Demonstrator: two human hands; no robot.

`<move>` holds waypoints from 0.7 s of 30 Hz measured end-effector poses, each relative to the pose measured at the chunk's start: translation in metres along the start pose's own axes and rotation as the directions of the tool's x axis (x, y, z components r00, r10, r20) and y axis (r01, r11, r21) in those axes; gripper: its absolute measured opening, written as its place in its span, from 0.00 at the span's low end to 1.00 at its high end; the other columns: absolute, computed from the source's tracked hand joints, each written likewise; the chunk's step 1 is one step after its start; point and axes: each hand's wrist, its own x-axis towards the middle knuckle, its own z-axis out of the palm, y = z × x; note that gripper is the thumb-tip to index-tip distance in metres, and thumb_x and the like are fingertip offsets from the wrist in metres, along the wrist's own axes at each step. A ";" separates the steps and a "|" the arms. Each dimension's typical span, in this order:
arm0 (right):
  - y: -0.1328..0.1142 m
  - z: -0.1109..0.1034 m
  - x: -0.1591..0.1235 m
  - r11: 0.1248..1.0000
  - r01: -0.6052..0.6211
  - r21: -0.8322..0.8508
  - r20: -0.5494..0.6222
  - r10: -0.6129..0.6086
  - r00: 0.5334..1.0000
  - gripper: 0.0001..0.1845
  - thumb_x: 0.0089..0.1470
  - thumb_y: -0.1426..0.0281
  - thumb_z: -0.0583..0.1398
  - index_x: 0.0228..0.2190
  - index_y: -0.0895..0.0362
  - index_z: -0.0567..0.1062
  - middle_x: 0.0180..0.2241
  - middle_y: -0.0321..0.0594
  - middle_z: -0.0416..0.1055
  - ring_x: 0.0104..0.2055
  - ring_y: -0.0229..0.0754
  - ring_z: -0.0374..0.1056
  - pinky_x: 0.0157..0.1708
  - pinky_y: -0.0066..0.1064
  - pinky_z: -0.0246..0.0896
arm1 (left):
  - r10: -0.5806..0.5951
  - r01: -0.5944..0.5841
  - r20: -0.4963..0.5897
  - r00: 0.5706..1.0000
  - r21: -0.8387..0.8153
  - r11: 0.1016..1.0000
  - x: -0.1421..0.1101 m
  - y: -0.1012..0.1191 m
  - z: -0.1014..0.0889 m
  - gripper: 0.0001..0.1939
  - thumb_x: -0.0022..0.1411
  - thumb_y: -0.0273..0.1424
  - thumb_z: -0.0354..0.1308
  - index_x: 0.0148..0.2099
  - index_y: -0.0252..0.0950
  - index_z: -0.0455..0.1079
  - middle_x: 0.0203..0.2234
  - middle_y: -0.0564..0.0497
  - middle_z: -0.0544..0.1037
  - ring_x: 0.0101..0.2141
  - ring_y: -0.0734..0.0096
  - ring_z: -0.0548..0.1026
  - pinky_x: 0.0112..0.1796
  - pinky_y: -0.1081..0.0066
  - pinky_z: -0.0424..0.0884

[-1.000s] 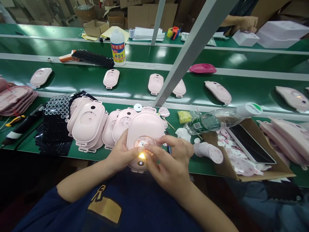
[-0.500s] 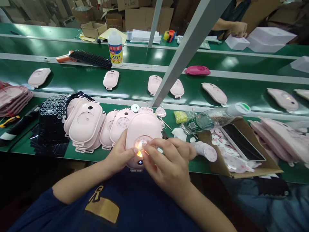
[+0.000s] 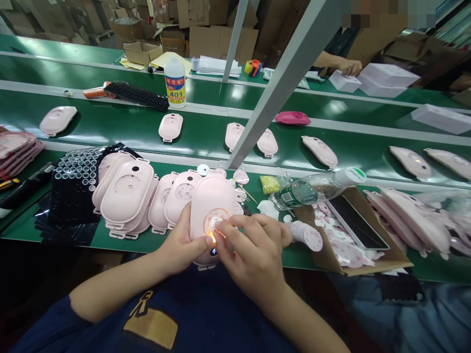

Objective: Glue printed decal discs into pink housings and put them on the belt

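Observation:
In my left hand (image 3: pixel 183 246) is a pale pink plastic lid (image 3: pixel 210 196), held by its left side with the thumb on the front. A round dial (image 3: pixel 216 218) on the lid glows orange at its lower edge, and a small lit display (image 3: pixel 213 251) sits below it. My right hand (image 3: pixel 255 245) has its thumb and fingertips pinched together at the dial's right side; whatever they hold is too small to make out. Close to my left hand lie more pink lids (image 3: pixel 127 196), stacked and overlapping on the bench.
A lying water bottle (image 3: pixel 312 189) leans over a cardboard box (image 3: pixel 353 269) holding stickers and a phone (image 3: pixel 358 221). Pink lids lie spaced along the green belt (image 3: pixel 206 130). A slanted metal post (image 3: pixel 279 73) stands ahead. Across the belt, a co-worker's hand (image 3: pixel 349 67) touches white boxes (image 3: pixel 388 76).
The view has shifted slightly. The lids at the belt's right have moved left. Both my hands stay at the lid, and the right fingertips remain at the dial.

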 end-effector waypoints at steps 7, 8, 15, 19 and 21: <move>0.003 -0.001 0.003 0.997 -0.073 0.035 0.046 0.071 0.996 0.03 0.63 0.68 0.63 0.35 0.50 0.79 0.35 0.36 0.79 0.41 0.48 0.62 0.43 0.44 0.46 | -0.018 0.018 -0.029 0.999 0.021 1.000 0.001 0.007 0.002 0.35 0.54 0.38 0.71 0.58 0.34 0.61 0.48 0.40 0.80 0.48 0.51 0.79 0.46 0.59 0.78; 0.003 -0.001 0.003 0.996 -0.078 0.044 0.054 0.076 0.996 0.04 0.63 0.68 0.63 0.35 0.49 0.79 0.35 0.35 0.78 0.41 0.47 0.62 0.43 0.44 0.46 | -0.028 0.029 -0.037 0.999 0.019 0.999 0.002 0.006 0.001 0.34 0.53 0.38 0.71 0.58 0.34 0.62 0.47 0.41 0.80 0.47 0.51 0.79 0.46 0.60 0.78; 0.004 0.005 0.004 0.996 0.019 0.091 -0.015 -0.018 1.000 0.08 0.63 0.73 0.62 0.42 0.49 0.78 0.37 0.37 0.71 0.40 0.44 0.62 0.42 0.42 0.51 | -0.104 0.084 -0.098 0.990 -0.189 0.978 0.008 0.000 0.001 0.35 0.53 0.42 0.73 0.58 0.35 0.65 0.47 0.40 0.81 0.47 0.51 0.81 0.46 0.60 0.79; 0.013 0.016 -0.005 0.917 -0.136 0.376 -0.034 0.160 0.987 0.25 0.58 0.68 0.63 0.57 0.46 0.70 0.53 0.43 0.61 0.55 0.50 0.62 0.55 0.46 0.61 | -0.057 0.023 -0.152 0.987 -0.218 0.976 0.009 -0.002 -0.001 0.38 0.50 0.42 0.75 0.59 0.35 0.66 0.46 0.40 0.81 0.45 0.49 0.81 0.44 0.58 0.80; 0.014 0.023 -0.010 0.761 -0.320 0.565 0.136 0.297 0.945 0.38 0.58 0.64 0.62 0.67 0.44 0.58 0.63 0.46 0.55 0.65 0.54 0.57 0.63 0.52 0.59 | -0.034 -0.002 -0.170 0.985 -0.208 0.978 0.009 -0.004 -0.003 0.38 0.50 0.40 0.75 0.59 0.36 0.66 0.47 0.39 0.81 0.46 0.49 0.81 0.45 0.57 0.80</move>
